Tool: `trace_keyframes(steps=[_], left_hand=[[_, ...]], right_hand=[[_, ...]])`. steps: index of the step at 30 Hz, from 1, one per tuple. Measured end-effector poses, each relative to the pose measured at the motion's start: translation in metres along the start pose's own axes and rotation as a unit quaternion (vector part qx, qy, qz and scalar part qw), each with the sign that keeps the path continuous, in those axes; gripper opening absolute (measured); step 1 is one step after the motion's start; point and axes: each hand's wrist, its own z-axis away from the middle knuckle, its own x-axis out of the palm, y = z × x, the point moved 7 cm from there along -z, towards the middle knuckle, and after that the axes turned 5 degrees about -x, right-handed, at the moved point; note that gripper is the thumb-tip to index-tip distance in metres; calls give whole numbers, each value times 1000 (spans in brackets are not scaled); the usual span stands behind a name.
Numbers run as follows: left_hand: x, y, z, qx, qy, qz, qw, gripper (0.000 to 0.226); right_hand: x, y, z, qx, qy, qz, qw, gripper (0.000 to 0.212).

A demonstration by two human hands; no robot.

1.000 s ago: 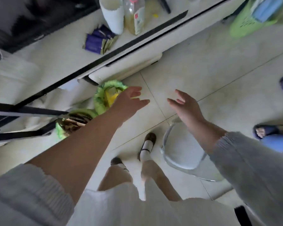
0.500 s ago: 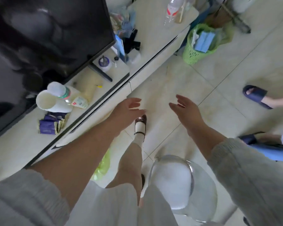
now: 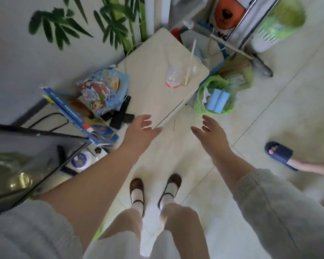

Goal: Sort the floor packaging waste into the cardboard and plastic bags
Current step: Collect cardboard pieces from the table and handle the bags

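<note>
My left hand (image 3: 138,133) and my right hand (image 3: 210,133) are stretched out in front of me, fingers apart, both holding nothing. Ahead on the floor stands a small green basket (image 3: 199,106) lined with a green bag, with blue cartons (image 3: 217,101) and white scraps inside. Behind it lies a translucent green bag (image 3: 238,75) with flat cardboard in it. A clear plastic bottle (image 3: 173,76) with a red label lies on the low cabinet top (image 3: 153,71).
A colourful snack pack (image 3: 103,90) and a blue box (image 3: 79,114) sit on the cabinet by the TV (image 3: 17,165). A second person's slippered foot (image 3: 279,153) is at the right. A metal rack (image 3: 251,40) and white-green bin (image 3: 277,25) stand at the back.
The view has swung along the cabinet towards its far end. The green basket now lies just ahead of my hands. Both hands stay open and empty.
</note>
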Motion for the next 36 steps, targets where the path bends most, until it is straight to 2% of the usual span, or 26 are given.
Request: trace_keyframes(steps=[5,11,15,18,22,29,36], left_hand=[[35,42,-66,30,71,-43,996,78],[82,80,-139,27,142,-94,985,98],[99,88,-170,25,170,-102,980,103],[103,87,-182,19,198,-94,975,94],[110,84,-187,10,214,-50,976,87],[102,61,-157,-22,243,9,970,82],[58,16,-59,-65,303,59,949,75]], right_hand=[[-18,-29,-104,-71,-9,90,993,79],[-5,-53,-228,-169,-99,276,941,92],[10,-59,-281,-240,-149,346,895,106],[24,-58,-302,-284,-184,379,861,116],[39,-57,-314,-309,-221,401,834,121],[45,-68,-292,-346,-225,408,814,110],[49,-78,-192,-395,-259,409,781,106]])
